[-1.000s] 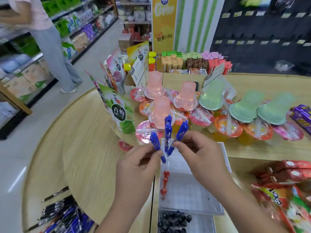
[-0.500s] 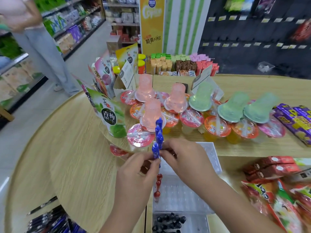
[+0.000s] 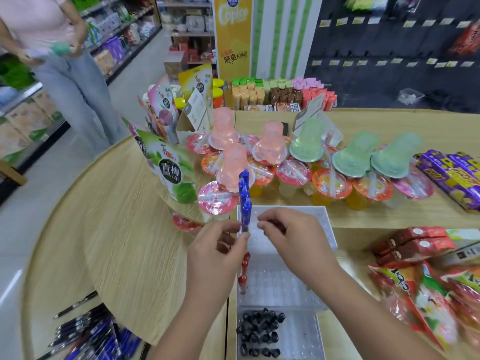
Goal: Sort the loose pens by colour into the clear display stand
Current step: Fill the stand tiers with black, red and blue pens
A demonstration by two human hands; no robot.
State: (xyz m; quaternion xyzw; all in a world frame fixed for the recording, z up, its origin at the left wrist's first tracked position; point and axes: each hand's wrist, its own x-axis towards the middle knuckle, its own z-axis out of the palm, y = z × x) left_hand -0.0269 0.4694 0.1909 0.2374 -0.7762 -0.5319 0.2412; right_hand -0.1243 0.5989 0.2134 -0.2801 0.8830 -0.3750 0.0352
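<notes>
Pinching the blue pens (image 3: 244,201) upright, the left hand (image 3: 215,255) could drop one among the red pens (image 3: 244,271) along the clear display stand (image 3: 298,281)'s left edge if its fingers slip. I cannot tell if the right hand (image 3: 298,237) holds anything.

Wood-grain worktop (image 3: 117,242), rounded left edge. Clear display stand (image 3: 298,287) near-middle; loose pens (image 3: 98,333) at near-left edge; snack packets (image 3: 428,289) along right edge.

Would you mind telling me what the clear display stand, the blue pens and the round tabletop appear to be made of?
The clear display stand looks like moulded transparent plastic, glossy: its rows of sockets catch highlights. The blue pens seem to be smooth, evenly coloured blue plastic. The round tabletop shows pale wood grain with a matte finish; I cannot tell whether it is laminate or real wood.
</notes>
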